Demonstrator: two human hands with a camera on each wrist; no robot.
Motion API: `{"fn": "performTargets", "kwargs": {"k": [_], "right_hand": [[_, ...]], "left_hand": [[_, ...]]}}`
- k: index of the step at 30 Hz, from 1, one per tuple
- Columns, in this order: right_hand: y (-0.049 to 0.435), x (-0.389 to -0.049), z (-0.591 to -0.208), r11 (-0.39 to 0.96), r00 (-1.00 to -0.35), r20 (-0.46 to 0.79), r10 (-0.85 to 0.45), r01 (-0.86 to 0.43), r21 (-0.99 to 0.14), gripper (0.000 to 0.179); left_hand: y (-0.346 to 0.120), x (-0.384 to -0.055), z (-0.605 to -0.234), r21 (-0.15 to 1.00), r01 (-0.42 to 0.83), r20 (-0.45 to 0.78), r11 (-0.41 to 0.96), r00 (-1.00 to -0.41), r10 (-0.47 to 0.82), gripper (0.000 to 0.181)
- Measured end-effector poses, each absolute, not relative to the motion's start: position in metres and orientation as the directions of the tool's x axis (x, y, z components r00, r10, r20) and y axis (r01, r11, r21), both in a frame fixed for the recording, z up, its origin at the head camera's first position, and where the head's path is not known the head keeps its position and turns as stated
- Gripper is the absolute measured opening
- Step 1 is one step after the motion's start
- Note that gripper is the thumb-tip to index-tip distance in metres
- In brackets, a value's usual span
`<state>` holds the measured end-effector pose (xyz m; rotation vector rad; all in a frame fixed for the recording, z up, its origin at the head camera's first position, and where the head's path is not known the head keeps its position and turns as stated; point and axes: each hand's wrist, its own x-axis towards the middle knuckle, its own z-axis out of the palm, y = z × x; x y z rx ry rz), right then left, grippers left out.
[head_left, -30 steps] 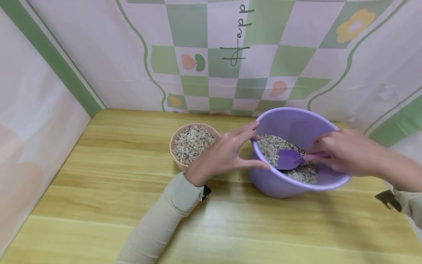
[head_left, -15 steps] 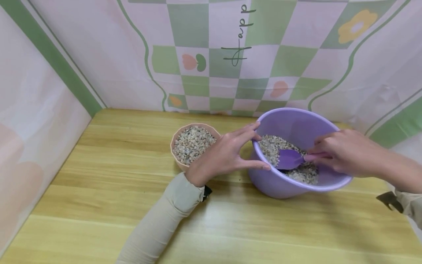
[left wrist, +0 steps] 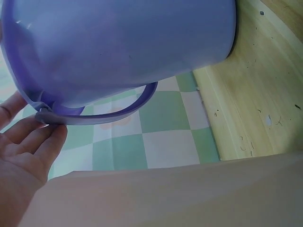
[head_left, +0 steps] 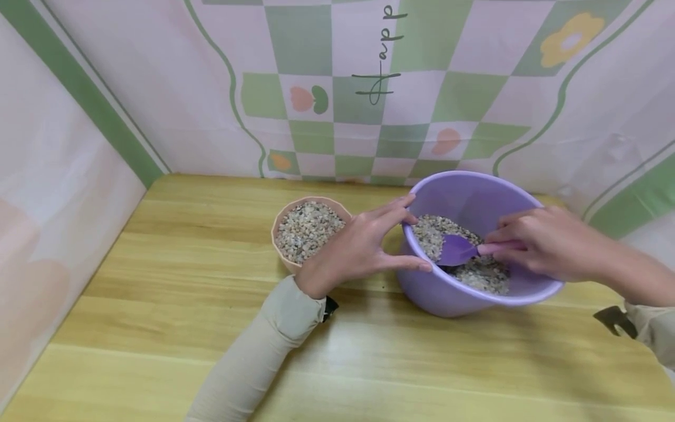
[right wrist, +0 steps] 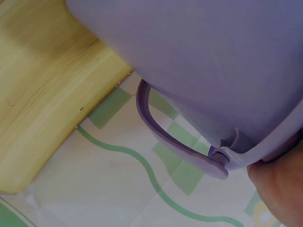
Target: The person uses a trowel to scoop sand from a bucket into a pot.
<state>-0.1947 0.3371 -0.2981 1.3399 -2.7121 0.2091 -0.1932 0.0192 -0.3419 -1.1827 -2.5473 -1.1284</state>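
A purple bucket (head_left: 432, 296) with gravel (head_left: 429, 234) inside stands at the right of the wooden table. My left hand (head_left: 348, 249) holds its near-left rim, with the thumb toward the front and the fingers farther back. In the left wrist view those fingertips touch the rim beside the pivot of the bucket's handle (left wrist: 113, 117). Inside the bucket, my right hand (head_left: 551, 241) grips the pink handle of a small shovel (head_left: 456, 250). Its purple blade rests in the gravel, pointing left. The right wrist view shows mostly the bucket's outer wall (right wrist: 199, 56).
A pale orange bowl (head_left: 289, 265) full of gravel sits left of the bucket, partly behind my left wrist. A green-and-white checked cloth (head_left: 358, 99) hangs behind the table (head_left: 158, 305). The bucket's handle (right wrist: 175, 144) hangs down on its far side.
My right hand and the shovel have shifted slightly left in the gravel, and the blade has tilted a little. The left hand and the bucket stay in place.
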Motion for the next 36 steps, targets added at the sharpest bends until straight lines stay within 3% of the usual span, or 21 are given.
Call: {"fn": "performTargets", "kwargs": {"k": [20,29,36], "right_hand": [[0.3376,-0.2034,-0.2996,0.566,-0.561,0.228,-0.796,-0.823,-0.048,0.028],[0.3396,-0.2041,-0.3025,0.550,-0.543,0.280,-0.792,-0.833,-0.062,0.031],[0.3409,-0.2040,-0.3013,0.569,-0.569,0.290,-0.769,-0.817,-0.095,0.033]], "left_hand": [[0.0181,-0.1913,-0.3433,0.591,0.693,0.387,0.413,-0.693,0.608,0.105],[0.0191,-0.1904,-0.3420,0.588,0.694,0.384,0.416,-0.691,0.612,0.102],[0.0186,-0.1911,-0.3426,0.572,0.713,0.415,0.405,-0.678,0.607,0.098]]}}
